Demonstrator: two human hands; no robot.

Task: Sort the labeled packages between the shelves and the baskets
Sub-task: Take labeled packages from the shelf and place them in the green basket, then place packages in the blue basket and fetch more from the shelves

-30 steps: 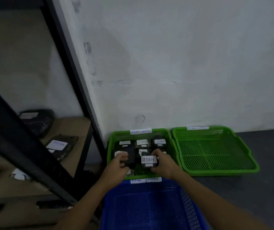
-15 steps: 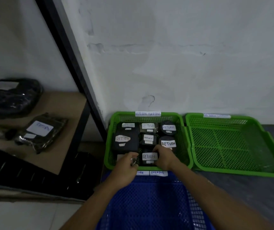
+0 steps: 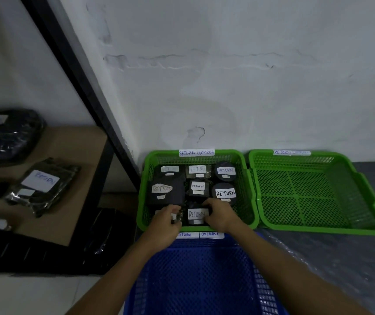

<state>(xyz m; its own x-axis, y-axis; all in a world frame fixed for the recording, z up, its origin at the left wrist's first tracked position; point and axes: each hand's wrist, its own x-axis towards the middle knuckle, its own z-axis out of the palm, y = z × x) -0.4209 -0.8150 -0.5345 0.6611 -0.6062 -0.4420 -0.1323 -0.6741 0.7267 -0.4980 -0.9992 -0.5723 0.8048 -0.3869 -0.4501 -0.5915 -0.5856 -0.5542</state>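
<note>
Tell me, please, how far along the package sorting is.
Done: several RETURN-labeled packages already lie in the left green basket. In hand: the right hand grips the front RETURN package there, while the left hand pinches the neighbouring package. Left: a shelf RETURN package and a dark bundle behind it; the right green basket and blue basket show only bare mesh.

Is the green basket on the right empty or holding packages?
Empty: the right green basket shows only bare mesh floor; the left green basket holds the packages.
</note>
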